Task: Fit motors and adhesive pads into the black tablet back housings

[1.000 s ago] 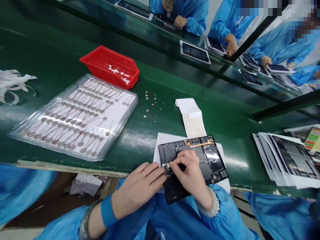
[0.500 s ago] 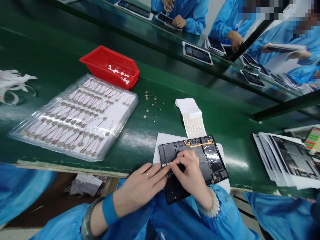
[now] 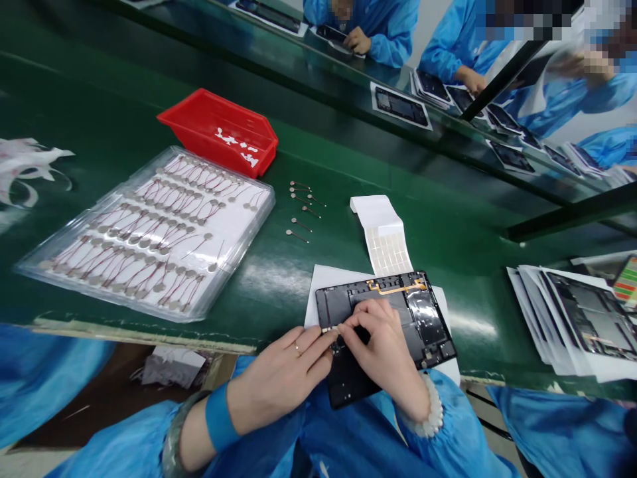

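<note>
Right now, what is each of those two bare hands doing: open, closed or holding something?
Left hand: fingers extended, tips at the black tablet back panel's edge, no clear grip.
Right hand: pinched on a tiny pale part there, too small to identify.

Wired-disc tray [image 3: 262, 219] left of tablet housing [image 3: 348, 299]

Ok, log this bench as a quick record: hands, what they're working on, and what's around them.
Left hand: fingers beside the small part
Right hand: pinching small part
Work piece: black tablet back on white paper
Nearby: strip of pads, loose wired discs, tray of wired discs, red bin
Right side: stack of tablets
</note>
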The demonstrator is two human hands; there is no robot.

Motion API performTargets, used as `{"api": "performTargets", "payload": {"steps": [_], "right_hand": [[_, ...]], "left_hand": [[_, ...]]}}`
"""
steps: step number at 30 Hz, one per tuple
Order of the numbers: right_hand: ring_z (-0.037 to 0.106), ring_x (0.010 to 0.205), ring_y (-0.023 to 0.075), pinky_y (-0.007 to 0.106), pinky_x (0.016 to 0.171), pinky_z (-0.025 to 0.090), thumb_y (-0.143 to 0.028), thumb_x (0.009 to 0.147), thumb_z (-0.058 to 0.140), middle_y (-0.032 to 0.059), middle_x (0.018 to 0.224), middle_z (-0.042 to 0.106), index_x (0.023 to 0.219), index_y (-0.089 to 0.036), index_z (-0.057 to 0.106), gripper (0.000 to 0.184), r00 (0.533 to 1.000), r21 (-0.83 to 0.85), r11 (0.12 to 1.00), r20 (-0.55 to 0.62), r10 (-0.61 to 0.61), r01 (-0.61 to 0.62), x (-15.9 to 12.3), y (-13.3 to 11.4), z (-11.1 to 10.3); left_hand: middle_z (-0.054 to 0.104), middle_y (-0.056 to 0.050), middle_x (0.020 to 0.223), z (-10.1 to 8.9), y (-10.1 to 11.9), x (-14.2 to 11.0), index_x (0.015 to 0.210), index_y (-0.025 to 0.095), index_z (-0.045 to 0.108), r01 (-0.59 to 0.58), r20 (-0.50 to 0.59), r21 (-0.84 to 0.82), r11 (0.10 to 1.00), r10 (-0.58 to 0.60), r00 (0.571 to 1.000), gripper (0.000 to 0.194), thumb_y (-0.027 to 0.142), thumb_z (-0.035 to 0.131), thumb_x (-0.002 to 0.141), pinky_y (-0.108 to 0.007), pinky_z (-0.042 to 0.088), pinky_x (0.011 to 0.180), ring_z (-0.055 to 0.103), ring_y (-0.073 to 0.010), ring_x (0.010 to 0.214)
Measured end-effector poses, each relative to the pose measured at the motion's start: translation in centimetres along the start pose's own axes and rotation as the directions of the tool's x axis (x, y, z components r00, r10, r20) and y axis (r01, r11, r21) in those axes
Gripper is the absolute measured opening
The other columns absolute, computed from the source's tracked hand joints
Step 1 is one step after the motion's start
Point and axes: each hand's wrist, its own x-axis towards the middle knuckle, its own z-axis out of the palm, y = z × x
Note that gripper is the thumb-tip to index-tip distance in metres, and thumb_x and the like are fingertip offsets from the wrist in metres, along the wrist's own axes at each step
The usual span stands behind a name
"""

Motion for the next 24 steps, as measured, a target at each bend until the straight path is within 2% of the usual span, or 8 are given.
{"api": "performTargets", "payload": {"steps": [2,4,7,9,10,14,19,24], "right_hand": [[0.051,0.085,0.0202,0.036,0.074,0.035,-0.028,0.09,0.057,0.0015,0.082,0.061,0.07,-0.022,0.064,0.022,0.999,-0.048,0.998,0.008,-0.033,0.034,0.0,0.0,-0.2],[0.053,0.084,0.0207,0.037,0.074,0.037,-0.029,0.091,0.055,0.0029,0.085,0.063,0.074,-0.021,0.065,0.021,0.997,-0.109,0.992,-0.034,-0.071,0.067,0.1,0.1,-0.5],[0.056,0.093,0.0231,0.04,0.082,0.042,-0.029,0.092,0.052,0.0082,0.097,0.064,0.095,-0.018,0.065,0.017,0.971,-0.164,0.985,-0.223,-0.092,0.056,0.3,0.7,-1.4],[0.056,0.098,0.023,0.04,0.086,0.044,-0.027,0.093,0.049,0.0105,0.102,0.062,0.103,-0.016,0.062,0.019,0.947,-0.121,0.991,-0.309,-0.09,0.055,0.5,1.3,-1.9],[0.057,0.098,0.0223,0.039,0.086,0.045,-0.027,0.093,0.048,0.0103,0.102,0.062,0.102,-0.017,0.061,0.019,0.946,-0.078,0.994,-0.31,-0.092,0.071,0.6,1.6,-2.1],[0.059,0.095,0.0206,0.037,0.085,0.047,-0.024,0.094,0.047,0.0079,0.098,0.063,0.1,-0.019,0.061,0.016,0.971,0.058,0.991,-0.215,-0.102,0.117,0.8,2.5,-1.4],[0.058,0.093,0.0215,0.038,0.084,0.045,-0.023,0.094,0.047,0.0074,0.095,0.065,0.095,-0.02,0.063,0.016,0.981,0.026,0.994,-0.166,-0.099,0.104,0.9,2.9,-0.1],[0.057,0.092,0.0215,0.037,0.083,0.043,-0.026,0.094,0.048,0.0075,0.096,0.065,0.095,-0.02,0.065,0.018,0.985,-0.013,0.994,-0.134,-0.107,0.107,1.0,2.9,-0.2]], "left_hand": [[0.064,-0.01,0.118,0.0,0.1,0.1,0.093,0.013,0.063,-0.002,0.001,0.007,1.0,0.002,1.0,0.035,0.015,0.029,0.097,-0.036,0.038,0.088,0.055,-0.0235,0.102],[0.064,-0.01,0.117,0.0,0.2,0.0,0.093,0.013,0.063,-0.001,0.001,0.013,1.0,0.001,1.0,0.035,0.015,0.029,0.097,-0.036,0.038,0.088,0.055,-0.0233,0.102],[0.064,-0.01,0.117,-0.1,0.4,0.0,0.094,0.013,0.063,0.001,0.014,0.025,1.0,-0.002,1.0,0.026,0.015,0.037,0.095,-0.037,0.037,0.089,0.055,-0.0238,0.103],[0.064,-0.01,0.118,-0.5,0.1,0.2,0.096,0.013,0.063,-0.002,0.046,0.02,1.0,0.001,0.999,0.019,0.02,0.046,0.093,-0.036,0.037,0.089,0.054,-0.0238,0.103],[0.063,-0.01,0.119,-0.8,-0.3,0.4,0.098,0.013,0.063,-0.012,0.076,-0.003,1.0,0.013,0.997,0.019,0.026,0.051,0.092,-0.036,0.038,0.088,0.054,-0.0233,0.103],[0.065,-0.004,0.113,-1.9,-2.6,2.1,0.098,0.017,0.06,-0.111,0.175,-0.158,0.981,0.138,0.975,0.042,0.056,0.058,0.083,-0.034,0.039,0.085,0.054,-0.0211,0.099],[0.065,-0.002,0.11,-2.0,-4.5,3.8,0.086,0.019,0.057,-0.229,0.224,-0.222,0.948,0.279,0.934,0.028,0.048,0.06,0.086,-0.034,0.038,0.084,0.052,-0.0193,0.1],[0.065,0.0,0.109,-1.9,-4.9,4.3,0.085,0.02,0.056,-0.194,0.252,-0.296,0.935,0.272,0.929,0.022,0.041,0.062,0.086,-0.033,0.037,0.082,0.052,-0.0193,0.1]]}}
